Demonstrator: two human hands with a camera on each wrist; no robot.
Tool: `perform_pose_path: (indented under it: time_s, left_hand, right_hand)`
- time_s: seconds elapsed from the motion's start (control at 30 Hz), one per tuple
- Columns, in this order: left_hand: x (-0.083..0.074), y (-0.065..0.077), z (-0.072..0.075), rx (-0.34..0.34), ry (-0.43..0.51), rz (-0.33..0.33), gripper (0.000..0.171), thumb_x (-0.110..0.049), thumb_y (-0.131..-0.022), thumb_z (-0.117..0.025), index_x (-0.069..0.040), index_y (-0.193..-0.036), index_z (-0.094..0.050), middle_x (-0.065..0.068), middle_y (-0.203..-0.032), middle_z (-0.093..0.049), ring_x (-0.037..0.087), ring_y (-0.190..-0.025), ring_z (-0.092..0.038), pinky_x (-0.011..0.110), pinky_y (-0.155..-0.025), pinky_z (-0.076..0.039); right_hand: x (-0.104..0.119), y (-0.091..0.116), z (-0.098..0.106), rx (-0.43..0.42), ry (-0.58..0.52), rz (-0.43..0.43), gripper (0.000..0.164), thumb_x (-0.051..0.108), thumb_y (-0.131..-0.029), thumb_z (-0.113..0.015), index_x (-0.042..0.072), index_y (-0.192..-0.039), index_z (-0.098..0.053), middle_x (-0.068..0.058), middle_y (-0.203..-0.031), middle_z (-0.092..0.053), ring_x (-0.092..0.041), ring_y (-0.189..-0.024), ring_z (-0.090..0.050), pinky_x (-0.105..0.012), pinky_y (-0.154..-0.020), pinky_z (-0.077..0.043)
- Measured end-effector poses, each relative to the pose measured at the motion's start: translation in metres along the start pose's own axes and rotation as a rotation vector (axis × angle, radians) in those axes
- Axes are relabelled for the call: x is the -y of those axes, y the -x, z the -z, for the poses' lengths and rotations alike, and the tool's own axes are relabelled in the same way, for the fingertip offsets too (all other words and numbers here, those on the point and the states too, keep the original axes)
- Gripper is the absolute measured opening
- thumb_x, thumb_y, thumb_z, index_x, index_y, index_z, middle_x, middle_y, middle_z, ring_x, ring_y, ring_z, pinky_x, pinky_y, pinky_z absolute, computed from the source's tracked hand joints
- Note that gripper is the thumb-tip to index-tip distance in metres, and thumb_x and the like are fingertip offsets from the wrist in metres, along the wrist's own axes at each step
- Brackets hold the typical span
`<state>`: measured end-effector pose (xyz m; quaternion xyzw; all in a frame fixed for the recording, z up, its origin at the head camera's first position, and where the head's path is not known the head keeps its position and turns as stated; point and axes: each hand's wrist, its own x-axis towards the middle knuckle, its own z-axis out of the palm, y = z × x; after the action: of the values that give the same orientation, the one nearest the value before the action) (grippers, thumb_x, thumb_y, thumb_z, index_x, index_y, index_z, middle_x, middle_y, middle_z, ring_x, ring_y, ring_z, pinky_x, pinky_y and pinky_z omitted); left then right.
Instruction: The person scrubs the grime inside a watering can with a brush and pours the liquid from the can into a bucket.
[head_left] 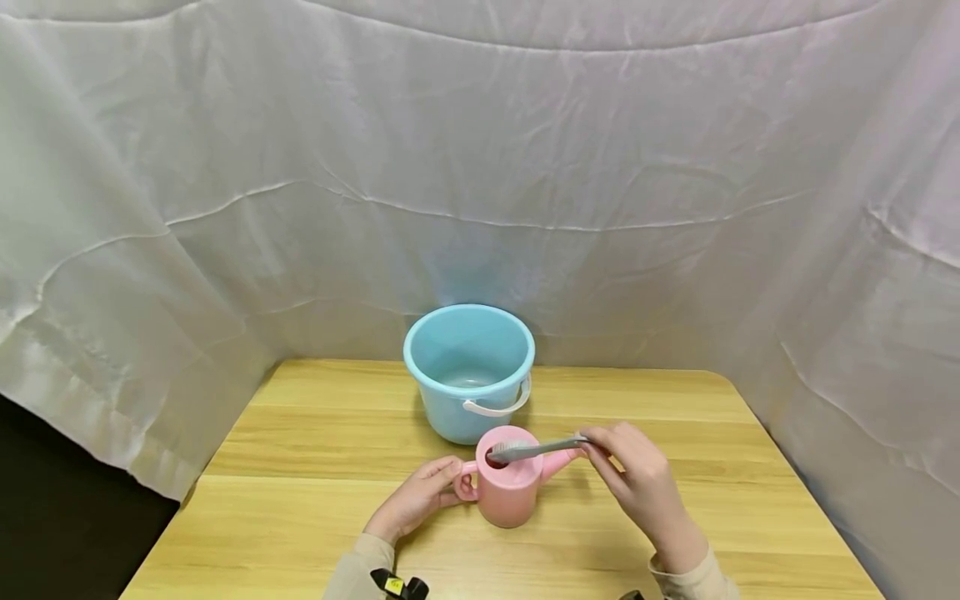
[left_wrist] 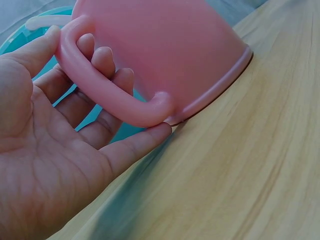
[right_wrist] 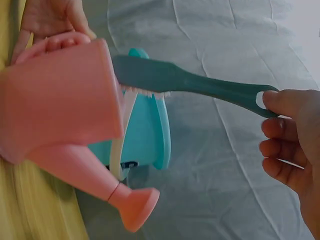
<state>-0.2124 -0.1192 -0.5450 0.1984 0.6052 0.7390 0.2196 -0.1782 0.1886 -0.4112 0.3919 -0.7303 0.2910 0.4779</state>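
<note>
A pink watering can (head_left: 507, 497) stands upright on the table, its spout pointing right. My left hand (left_wrist: 65, 135) grips the can's handle (left_wrist: 107, 92), several fingertips through the loop and the thumb at its top. With thumb and fingers, my right hand (head_left: 637, 479) pinches the end of a grey-green brush (right_wrist: 200, 86) by its handle, where there is a hole. The brush reaches left over the can, its head at the round opening in the top. Its pale bristles (right_wrist: 147, 93) show along one side of the head, close to the rim.
Behind the watering can stands a light blue bucket (head_left: 442, 402) with a white handle (head_left: 504, 408) hanging toward the front right. The wooden table (head_left: 315, 500) ends at a pale cloth curtain (head_left: 480, 167) at the back and sides.
</note>
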Motion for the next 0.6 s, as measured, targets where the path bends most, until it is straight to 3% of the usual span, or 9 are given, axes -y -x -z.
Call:
perform_pose_path:
  time_s: [0.1, 0.27, 0.6]
  left_hand:
    - [0.0, 0.001, 0.0, 0.009, 0.003, -0.004, 0.035, -0.029, -0.106, -0.038, -0.007, -0.083, -0.053, 0.001, -0.097, -0.058, 0.019, -0.1, -0.064, 0.039, -0.098, -0.054]
    - [0.001, 0.002, 0.0, 0.01, 0.001, -0.005, 0.033, -0.029, -0.106, -0.038, -0.009, -0.085, -0.054, 0.001, -0.098, -0.059, 0.019, -0.101, -0.064, 0.038, -0.098, -0.054]
    - [-0.002, 0.001, -0.001, 0.011, -0.003, -0.006, 0.033, -0.03, -0.106, -0.037, -0.01, -0.086, -0.054, 0.002, -0.098, -0.058, 0.02, -0.103, -0.064, 0.04, -0.1, -0.053]
  right_hand:
    - [-0.005, 0.006, 0.002, 0.005, -0.015, -0.026, 0.028, 0.027, -0.097, -0.059, 0.003, -0.092, -0.073, 0.001, -0.076, -0.066, -0.005, -0.066, -0.052, -0.013, -0.058, -0.043]
    - [-0.012, 0.012, 0.003, -0.001, -0.04, -0.039, 0.028, 0.024, -0.098, -0.058, 0.001, -0.09, -0.072, -0.005, -0.082, -0.071, -0.01, -0.073, -0.061, -0.01, -0.072, -0.051]
    - [-0.026, 0.018, 0.013, -0.074, 0.0, -0.099, 0.037, 0.029, -0.098, -0.057, -0.004, -0.088, -0.071, -0.012, -0.08, -0.07, -0.008, -0.077, -0.062, -0.004, -0.081, -0.049]
